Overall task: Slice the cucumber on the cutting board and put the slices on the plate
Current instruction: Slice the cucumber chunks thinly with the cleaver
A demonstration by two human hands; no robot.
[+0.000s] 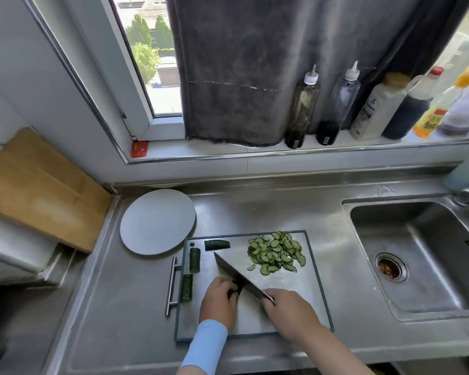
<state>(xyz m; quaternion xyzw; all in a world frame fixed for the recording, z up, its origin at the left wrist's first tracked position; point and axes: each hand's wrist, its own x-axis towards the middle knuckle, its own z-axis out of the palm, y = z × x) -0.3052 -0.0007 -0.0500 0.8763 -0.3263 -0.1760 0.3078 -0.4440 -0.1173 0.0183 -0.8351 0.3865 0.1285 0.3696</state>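
White plate (157,220) sits just off the far-left corner of the steel cutting board (295,296), slices not yet on it. Cucumber slices (276,254) are heaped at the board's far right; of three cucumber pieces (194,259) by its left edge, two lie near-to-far and the farthest crosswise. Sink (423,239) to the right, scraps in its drain strainer (390,269). Right hand (287,312) wraps the handle of the knife (236,274), blade diagonal, tip far-left; left hand (218,301) curls over a mostly hidden cucumber stub (233,288) against the blade.

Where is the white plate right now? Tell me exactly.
In the head view, the white plate sits on the steel counter left of centre, at the cutting board's far-left corner.
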